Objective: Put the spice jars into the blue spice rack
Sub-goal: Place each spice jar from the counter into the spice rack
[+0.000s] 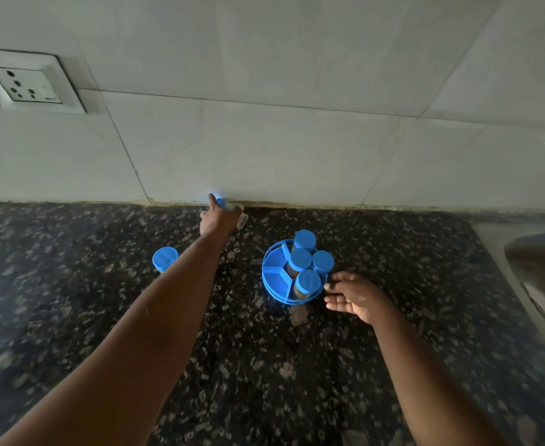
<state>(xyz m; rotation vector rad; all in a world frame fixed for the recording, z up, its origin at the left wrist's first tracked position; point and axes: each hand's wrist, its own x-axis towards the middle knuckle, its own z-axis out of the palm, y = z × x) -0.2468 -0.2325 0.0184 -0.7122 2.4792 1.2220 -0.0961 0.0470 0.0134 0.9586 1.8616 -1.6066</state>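
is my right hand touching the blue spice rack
Touching. The head view shows the right hand with its fingers resting against the blue spice rack rim.

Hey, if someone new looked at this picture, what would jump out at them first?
Probably the round blue spice rack on the dark speckled counter, holding four blue-lidded jars, with the right hand open beside it. Next, the left hand stretched to the wall, gripping another jar, and one loose jar left of that arm.
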